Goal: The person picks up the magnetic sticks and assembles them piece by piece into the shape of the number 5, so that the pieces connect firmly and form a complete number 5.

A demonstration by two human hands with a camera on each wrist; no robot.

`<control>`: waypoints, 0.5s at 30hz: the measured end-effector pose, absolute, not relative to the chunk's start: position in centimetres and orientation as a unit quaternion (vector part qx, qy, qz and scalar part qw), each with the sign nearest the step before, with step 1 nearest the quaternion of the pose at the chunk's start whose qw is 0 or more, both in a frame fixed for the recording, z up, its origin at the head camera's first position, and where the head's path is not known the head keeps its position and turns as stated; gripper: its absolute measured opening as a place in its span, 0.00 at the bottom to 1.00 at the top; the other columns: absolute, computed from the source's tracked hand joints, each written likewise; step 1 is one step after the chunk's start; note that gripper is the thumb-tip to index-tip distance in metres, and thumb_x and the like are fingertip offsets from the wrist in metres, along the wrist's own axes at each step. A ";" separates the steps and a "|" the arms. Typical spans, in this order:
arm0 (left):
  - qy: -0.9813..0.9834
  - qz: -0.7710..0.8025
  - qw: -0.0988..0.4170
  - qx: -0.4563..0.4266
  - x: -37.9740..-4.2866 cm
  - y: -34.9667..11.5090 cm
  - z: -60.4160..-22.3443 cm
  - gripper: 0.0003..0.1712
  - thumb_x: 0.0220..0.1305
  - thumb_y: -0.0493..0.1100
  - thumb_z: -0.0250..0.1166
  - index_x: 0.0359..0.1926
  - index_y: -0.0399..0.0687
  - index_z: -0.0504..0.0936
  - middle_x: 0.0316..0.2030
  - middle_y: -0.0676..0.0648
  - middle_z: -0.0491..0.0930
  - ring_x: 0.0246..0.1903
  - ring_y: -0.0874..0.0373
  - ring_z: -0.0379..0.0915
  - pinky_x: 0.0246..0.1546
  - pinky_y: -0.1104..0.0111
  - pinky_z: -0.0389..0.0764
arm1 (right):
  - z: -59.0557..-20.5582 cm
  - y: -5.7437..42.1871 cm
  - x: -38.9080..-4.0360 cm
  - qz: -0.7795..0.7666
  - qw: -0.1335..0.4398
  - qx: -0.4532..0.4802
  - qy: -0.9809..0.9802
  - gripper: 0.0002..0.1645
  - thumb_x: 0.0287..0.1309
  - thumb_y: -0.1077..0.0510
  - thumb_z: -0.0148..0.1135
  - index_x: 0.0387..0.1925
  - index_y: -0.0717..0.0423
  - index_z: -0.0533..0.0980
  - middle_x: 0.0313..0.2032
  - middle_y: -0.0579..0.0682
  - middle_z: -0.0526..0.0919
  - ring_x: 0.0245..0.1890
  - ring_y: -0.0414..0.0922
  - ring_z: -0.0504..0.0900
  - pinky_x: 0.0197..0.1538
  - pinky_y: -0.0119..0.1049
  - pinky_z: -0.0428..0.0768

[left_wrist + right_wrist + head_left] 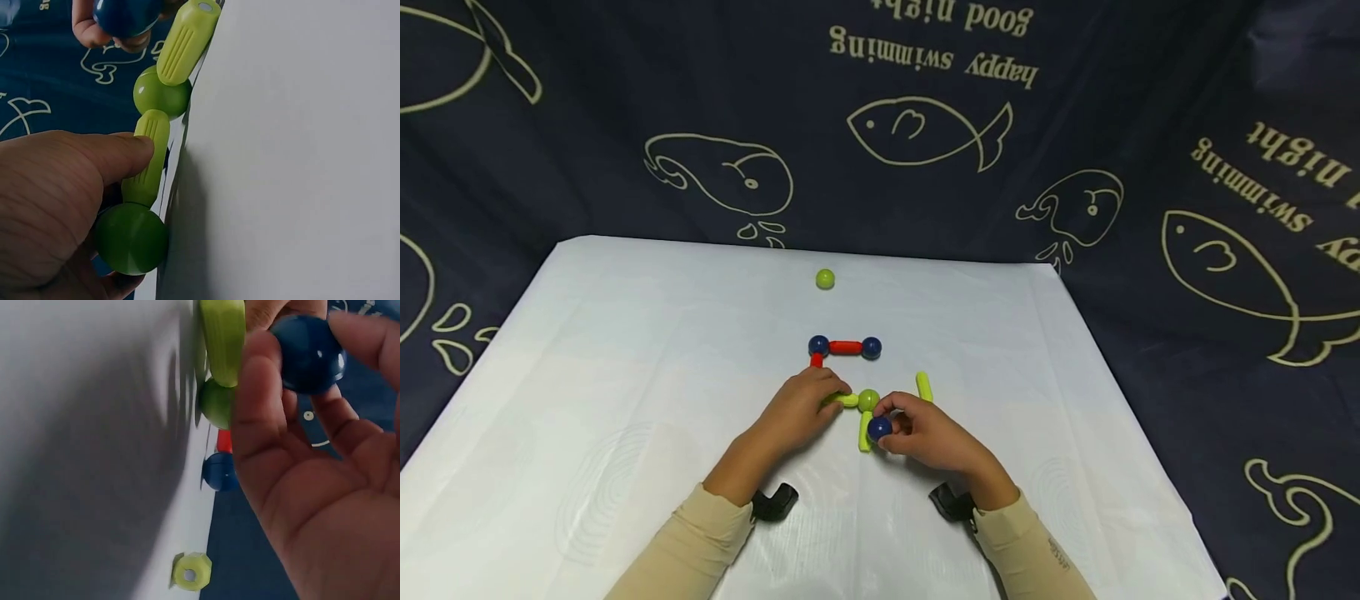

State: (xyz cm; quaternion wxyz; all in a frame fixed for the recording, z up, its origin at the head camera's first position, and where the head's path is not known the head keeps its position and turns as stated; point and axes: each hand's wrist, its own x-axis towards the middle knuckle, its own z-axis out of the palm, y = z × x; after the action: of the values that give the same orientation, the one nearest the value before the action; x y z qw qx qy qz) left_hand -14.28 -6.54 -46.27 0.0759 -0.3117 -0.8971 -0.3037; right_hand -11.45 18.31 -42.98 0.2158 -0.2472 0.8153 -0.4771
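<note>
My left hand [801, 406] holds a yellow-green ridged rod [147, 178], its thumb laid along the side. One end of that rod meets a green ball [868, 400]; at the other end sits a second green ball [132, 239], which the hand covers in the head view. From the first green ball another yellow-green rod [865, 433] points toward the person. Just over this rod, my right hand [928, 433] pinches a dark blue ball [310, 355] between its fingertips. Whether the blue ball touches the rod, I cannot tell.
Beyond the hands, a red rod [846, 347] joins two blue balls [871, 347]. Another red rod [816, 361] runs from the left one toward my left hand. A loose yellow-green rod [923, 383] lies behind my right hand. Near the far table edge sits a green ball [825, 279].
</note>
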 end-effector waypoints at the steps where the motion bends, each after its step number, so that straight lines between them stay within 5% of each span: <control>1: -0.897 -0.303 0.077 -0.314 -14.3 -6.6 -46.3 0.10 0.60 0.35 0.70 0.43 0.45 0.86 0.41 0.50 0.81 0.45 0.51 0.76 0.49 0.58 0.76 | -43.0 18.2 -11.3 -0.473 0.215 -0.254 0.816 0.17 0.60 0.65 0.67 0.49 0.56 0.73 0.32 0.47 0.77 0.29 0.42 0.74 0.32 0.31 0.74; 15: -0.895 -0.289 0.088 -0.329 -14.2 -6.7 -46.2 0.07 0.63 0.37 0.69 0.43 0.46 0.87 0.40 0.50 0.82 0.44 0.52 0.77 0.48 0.58 0.76 | -42.8 17.8 -10.7 -0.384 0.204 -0.319 0.842 0.17 0.57 0.57 0.72 0.45 0.46 0.73 0.36 0.41 0.76 0.34 0.43 0.76 0.38 0.33 0.76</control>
State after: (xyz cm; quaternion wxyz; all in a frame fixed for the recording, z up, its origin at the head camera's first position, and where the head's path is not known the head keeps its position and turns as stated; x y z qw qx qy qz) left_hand -14.24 -6.71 -46.16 0.0884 -0.3292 -0.8947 -0.2886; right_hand -10.75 17.77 -42.84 0.2038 -0.3192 0.8420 -0.3842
